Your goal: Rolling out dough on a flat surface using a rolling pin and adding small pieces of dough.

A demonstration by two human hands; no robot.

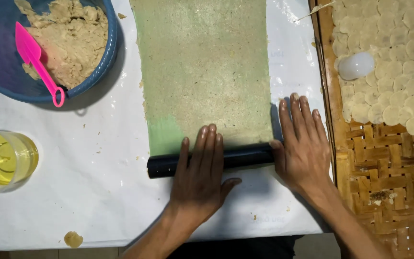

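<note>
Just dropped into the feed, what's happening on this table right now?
A person is rolling a thin rectangular sheet of greenish-tan dough with a black cylindrical roller on a white plastic-covered table. The left hand presses flat on the roller's middle; the right hand lies flat at its right end. The roller sits at the sheet's near edge. A blue bowl of crumbly dough with a pink plastic scoop sits top left, a clear cup of yellow oil at left, and a woven bamboo tray of small pale dough discs at right.
</note>
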